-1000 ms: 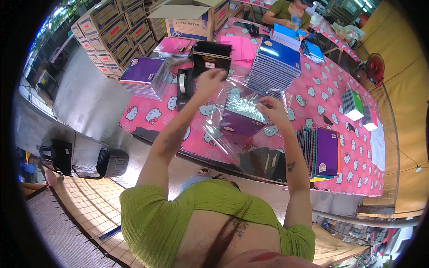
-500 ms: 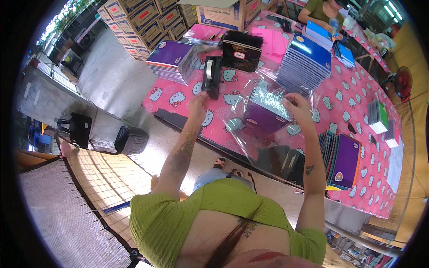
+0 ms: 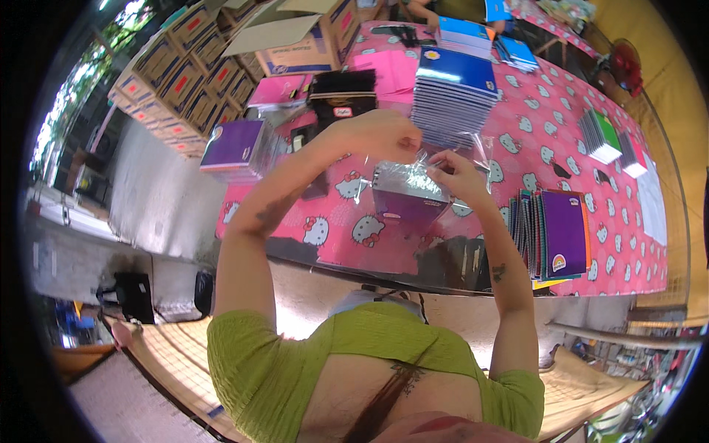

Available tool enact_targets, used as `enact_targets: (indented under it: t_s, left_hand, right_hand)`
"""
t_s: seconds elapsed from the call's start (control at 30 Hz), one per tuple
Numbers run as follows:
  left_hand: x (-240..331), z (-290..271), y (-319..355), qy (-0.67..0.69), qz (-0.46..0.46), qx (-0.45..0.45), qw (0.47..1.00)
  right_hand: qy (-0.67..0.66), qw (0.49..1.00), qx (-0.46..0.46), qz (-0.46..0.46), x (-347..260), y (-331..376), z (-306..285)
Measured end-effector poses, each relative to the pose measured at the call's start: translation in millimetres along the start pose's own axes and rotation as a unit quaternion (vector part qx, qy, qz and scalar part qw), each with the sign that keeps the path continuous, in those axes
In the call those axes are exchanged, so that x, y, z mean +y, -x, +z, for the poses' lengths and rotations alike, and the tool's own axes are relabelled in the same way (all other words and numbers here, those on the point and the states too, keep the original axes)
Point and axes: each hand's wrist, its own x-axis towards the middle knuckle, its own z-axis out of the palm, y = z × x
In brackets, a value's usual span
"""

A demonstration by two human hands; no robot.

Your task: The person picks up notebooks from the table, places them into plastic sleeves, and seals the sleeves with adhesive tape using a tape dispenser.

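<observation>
A purple spiral notebook bundle (image 3: 405,205) lies in front of me, wrapped in clear plastic film (image 3: 410,174) that gleams on top. At the far edge of the wrap, my right hand (image 3: 453,176) pinches the film. Beside it my left hand (image 3: 399,139) is closed, fingertips close to the film; what it holds, if anything, is too small to make out. Partly covered by my left forearm is a black tape dispenser (image 3: 316,184). Just beyond my hands rises a tall stack of blue spiral notebooks (image 3: 454,92).
Purple notebooks (image 3: 235,144) are stacked at the left, near a black box (image 3: 343,96) and pink sheets (image 3: 388,72). Mixed notebooks (image 3: 550,232) stand at the right, with green ones (image 3: 602,134) farther off. Cartons (image 3: 188,81) are piled at far left. Another person's arm (image 3: 423,13) shows beyond.
My left hand has left the tape dispenser and moved right, to the far edge of the wrapped bundle beside my right hand. The view has shifted, too.
</observation>
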Motion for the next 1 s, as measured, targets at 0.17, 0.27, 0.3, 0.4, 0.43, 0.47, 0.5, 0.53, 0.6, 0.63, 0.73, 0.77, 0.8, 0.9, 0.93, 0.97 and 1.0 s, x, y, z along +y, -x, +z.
enact_targets:
  t_s: [0.17,0.27,0.3,0.4,0.43,0.47,0.5,0.53,0.6,0.63,0.73,0.77,0.8,0.9,0.93,0.97,1.0]
  left_hand:
    - [-147.7,79.3,-49.8,0.241,-0.071,-0.372,0.894]
    - [-172.0,149.3,-56.1,0.392,-0.117,-0.327,0.852]
    - [-174.2,161.9,-52.9,0.436,-0.115,-0.312,0.836]
    - [-170.9,174.7,-33.6,0.51,-0.108,-0.239,0.819]
    - [-160.7,172.1,-27.8,0.494,-0.104,-0.214,0.836]
    - [-124.0,125.7,-43.3,0.397,-0.08,-0.191,0.894]
    - [-87.8,73.3,-44.0,0.29,-0.064,-0.151,0.943]
    - [-50.0,55.1,-27.0,0.206,-0.119,0.027,0.971]
    - [19.6,76.6,2.4,-0.147,-0.071,0.132,0.978]
    - [29.4,89.5,13.6,-0.174,-0.054,0.154,0.971]
    - [42.0,96.8,15.2,-0.171,-0.04,0.173,0.969]
    - [36.7,95.2,9.7,-0.153,-0.049,0.127,0.979]
    - [27.9,95.9,-0.5,-0.129,-0.06,0.08,0.987]
    - [27.5,101.8,-1.8,-0.077,-0.061,0.162,0.982]
    - [38.8,99.2,0.6,-0.054,-0.082,0.207,0.973]
    - [45.0,99.4,11.8,-0.025,-0.108,0.256,0.96]
    - [48.0,107.4,30.1,0.067,-0.132,0.304,0.941]
  right_hand:
    - [0.009,0.999,-0.025,0.023,-21.6,2.3,20.0]
    - [0.037,0.999,0.022,0.003,-7.2,5.7,7.2]
    - [0.028,0.999,0.03,0.001,-8.2,6.1,5.2]
    - [-0.028,0.997,0.067,-0.026,-8.6,13.4,18.4]
    - [-0.063,0.991,0.106,-0.045,-5.9,22.0,23.1]
    - [-0.094,0.979,0.169,-0.066,-0.6,31.5,15.8]
    - [-0.128,0.963,0.217,-0.098,-1.0,37.3,15.5]
    - [-0.221,0.924,0.307,-0.049,3.6,47.4,19.4]
    - [-0.392,0.864,0.317,-0.002,68.5,88.0,30.4]
    - [-0.458,0.853,0.249,0.019,109.7,107.0,50.2]
    - [-0.51,0.84,0.044,0.181,135.9,119.4,114.9]
    - [-0.458,0.846,-0.035,0.271,107.0,124.1,137.5]
    - [-0.487,0.83,-0.083,0.257,97.8,119.9,153.0]
    - [-0.652,0.73,-0.107,0.172,75.1,107.5,174.5]
    - [-0.714,0.682,-0.092,0.13,66.9,104.3,169.7]
    - [-0.73,0.675,-0.072,0.083,58.8,100.2,163.5]
    - [-0.744,0.664,-0.054,0.042,52.6,100.0,155.4]
